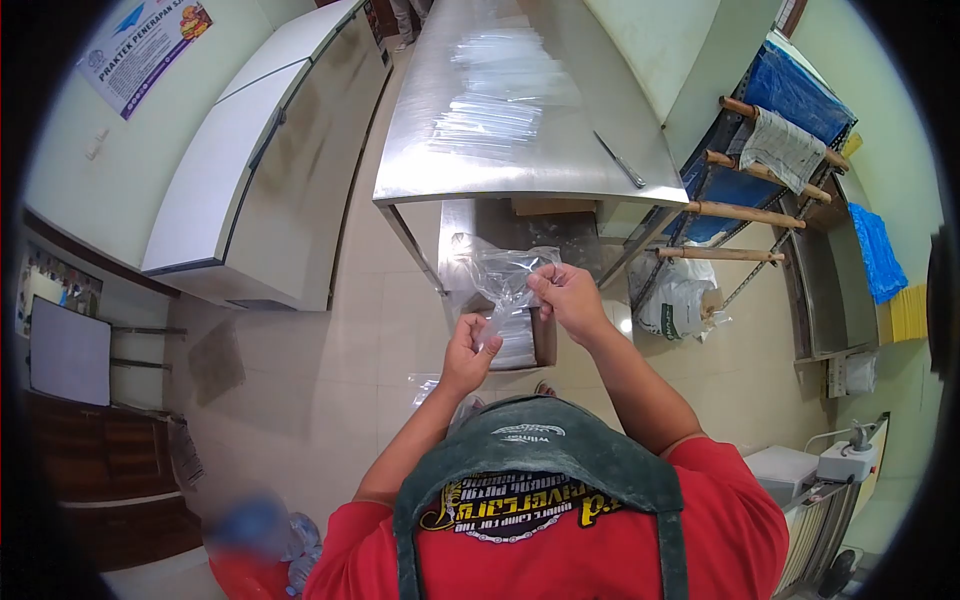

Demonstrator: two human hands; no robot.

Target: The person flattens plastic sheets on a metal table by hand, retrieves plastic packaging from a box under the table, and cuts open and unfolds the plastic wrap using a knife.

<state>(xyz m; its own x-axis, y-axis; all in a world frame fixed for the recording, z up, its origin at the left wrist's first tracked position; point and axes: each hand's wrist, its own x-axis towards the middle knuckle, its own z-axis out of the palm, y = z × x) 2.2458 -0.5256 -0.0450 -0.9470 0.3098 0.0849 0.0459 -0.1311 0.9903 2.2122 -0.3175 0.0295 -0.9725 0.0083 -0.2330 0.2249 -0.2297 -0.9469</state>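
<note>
A clear plastic bag (508, 272) is stretched between my two hands, in front of the steel table's near edge. My left hand (468, 356) pinches its lower, gathered part between thumb and fingers. The upper right side of the bag is gripped by my right hand (566, 299), thumb and fingertips closed on it. Below the bag stands an open cardboard box (545, 343) containing a stack of clear plastic bags (516, 342), partly covered by my hands. More clear plastic (424, 386) shows beside my left forearm.
On the steel table (590, 90) lie stacks of flat clear bags (485, 122) and a knife (620, 160). A lower shelf (570, 233) sits underneath. White cabinets (250, 170) stand left. To the right are a rack with wooden poles (745, 216) and a white sack (672, 300).
</note>
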